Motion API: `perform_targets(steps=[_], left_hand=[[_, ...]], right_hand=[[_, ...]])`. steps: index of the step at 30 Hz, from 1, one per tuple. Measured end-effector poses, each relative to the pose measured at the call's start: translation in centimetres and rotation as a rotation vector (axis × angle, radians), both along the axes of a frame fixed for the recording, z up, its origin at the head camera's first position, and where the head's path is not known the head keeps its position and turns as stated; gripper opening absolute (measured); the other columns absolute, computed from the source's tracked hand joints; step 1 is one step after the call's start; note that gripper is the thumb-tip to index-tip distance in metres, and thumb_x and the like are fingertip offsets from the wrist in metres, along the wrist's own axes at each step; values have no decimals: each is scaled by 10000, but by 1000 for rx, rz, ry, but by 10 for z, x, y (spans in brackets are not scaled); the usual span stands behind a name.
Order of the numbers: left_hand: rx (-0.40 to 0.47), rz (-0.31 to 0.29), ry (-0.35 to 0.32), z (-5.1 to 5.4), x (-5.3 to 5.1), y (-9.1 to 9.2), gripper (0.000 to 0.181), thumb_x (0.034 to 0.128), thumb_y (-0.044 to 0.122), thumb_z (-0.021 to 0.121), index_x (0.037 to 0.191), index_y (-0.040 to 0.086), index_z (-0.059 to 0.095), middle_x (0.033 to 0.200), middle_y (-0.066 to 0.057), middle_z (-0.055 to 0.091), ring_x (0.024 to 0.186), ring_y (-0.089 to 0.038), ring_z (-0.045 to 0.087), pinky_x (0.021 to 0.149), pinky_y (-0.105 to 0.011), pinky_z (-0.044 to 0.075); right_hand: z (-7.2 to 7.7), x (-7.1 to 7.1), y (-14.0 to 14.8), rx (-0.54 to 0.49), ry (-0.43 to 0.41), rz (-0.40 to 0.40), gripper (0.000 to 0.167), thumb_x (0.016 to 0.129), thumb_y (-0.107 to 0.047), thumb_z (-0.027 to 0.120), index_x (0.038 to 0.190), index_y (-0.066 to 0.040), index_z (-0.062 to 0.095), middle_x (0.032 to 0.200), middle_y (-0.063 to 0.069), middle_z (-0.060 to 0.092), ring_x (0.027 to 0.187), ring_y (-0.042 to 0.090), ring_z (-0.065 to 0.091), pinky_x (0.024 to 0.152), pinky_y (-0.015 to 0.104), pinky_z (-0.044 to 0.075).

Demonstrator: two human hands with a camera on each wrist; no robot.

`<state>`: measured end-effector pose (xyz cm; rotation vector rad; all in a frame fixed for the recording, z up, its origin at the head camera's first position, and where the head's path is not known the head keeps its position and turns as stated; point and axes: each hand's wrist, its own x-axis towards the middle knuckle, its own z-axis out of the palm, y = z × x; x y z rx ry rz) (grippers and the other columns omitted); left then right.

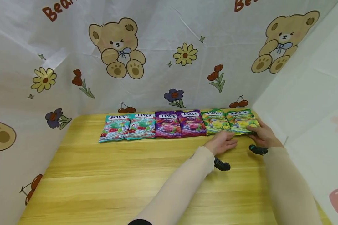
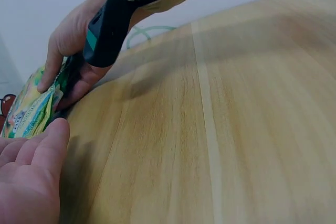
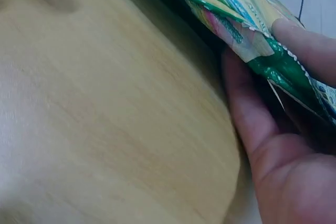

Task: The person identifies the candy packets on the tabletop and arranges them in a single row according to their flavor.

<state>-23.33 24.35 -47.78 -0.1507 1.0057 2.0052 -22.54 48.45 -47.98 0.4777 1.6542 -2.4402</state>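
Along the back of the table lies a row of Fox's candy bags. At its right end is a yellow-green candy bag (image 1: pixel 241 122), whose lower right corner my right hand (image 1: pixel 264 134) pinches. In the right wrist view the thumb lies on one side of the bag's green edge (image 3: pixel 283 72) and other fingers on the other side. My left hand (image 1: pixel 220 142) is just in front of a second yellow-green bag (image 1: pixel 215 122), its fingers loosely extended and holding nothing. Whether it touches that bag I cannot tell.
Two purple berries bags (image 1: pixel 168 125) sit mid-row, with two teal mint bags (image 1: pixel 116 128) at the left end. Behind the row rises a white cloth (image 1: pixel 157 81) printed with bears and flowers. A white side wall (image 1: pixel 307 115) stands close to my right hand. Bare wooden tabletop (image 1: pixel 115 175) spreads in front.
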Motion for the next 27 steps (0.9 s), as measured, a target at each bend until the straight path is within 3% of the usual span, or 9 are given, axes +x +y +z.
perform_targets(steps=[4,6,9,11,14,18,20,24,27], left_hand=[[9,12,-4,-4,-1,0,491,1047,126,576,1506,-18,477,1636,-247,341,1441,-408,469,1209,-496,408],[15,16,-2,-6,-1,0,509,1044,122,579,1517,-21,458,1632,-243,351,1438,-410,473,1206,-497,412],[14,13,8,-10,0,-1,528,1047,120,571,1536,-17,428,1623,-233,376,1439,-412,471,1204,-505,413],[8,5,16,-12,1,-2,525,1057,125,553,1546,-8,416,1617,-221,395,1450,-411,459,1212,-511,401],[7,-7,33,-16,2,-5,514,1075,143,525,1552,-10,409,1610,-213,414,1474,-411,427,1229,-520,373],[20,-15,54,-19,3,-8,514,1092,161,493,1559,-27,389,1613,-211,412,1501,-402,388,1249,-514,343],[22,-22,66,-20,4,-10,512,1093,155,487,1562,-23,386,1613,-211,412,1506,-395,381,1253,-507,338],[28,-41,85,-22,6,-12,509,1096,154,485,1570,0,379,1609,-215,417,1508,-387,383,1255,-499,337],[33,-51,89,-25,8,-15,513,1095,163,494,1564,-13,382,1594,-223,436,1498,-387,399,1252,-494,344]], right_hand=[[-1,-4,-4,215,12,-38,951,986,-29,671,1672,-282,63,1059,-192,654,903,-19,663,758,172,591],[-2,-6,-5,336,-4,-68,953,973,-104,715,1670,-267,87,1238,-104,630,959,-33,618,787,139,567],[-5,-8,-5,556,-60,-95,931,974,-260,731,1670,-234,113,1593,118,402,1282,131,540,1045,231,517],[-8,-9,-4,732,-99,-100,922,968,-369,726,1668,-203,149,1697,179,208,1449,284,397,1184,352,424],[-10,-10,-5,905,-129,-112,925,956,-464,710,1660,-149,199,1691,260,174,1506,404,282,1170,438,409],[-9,-10,-9,933,-125,-139,916,961,-463,699,1657,-126,208,1663,247,281,1424,384,402,1016,337,495],[-6,-6,-10,921,-135,-161,912,969,-476,680,1659,-123,200,1667,230,287,1445,392,398,1071,366,496],[-1,6,-10,890,-168,-208,898,981,-525,626,1663,-136,190,1690,196,258,1524,408,307,1233,501,359],[2,17,-10,851,-198,-258,877,983,-548,600,1661,-155,206,1695,165,264,1532,385,303,1240,494,353]])
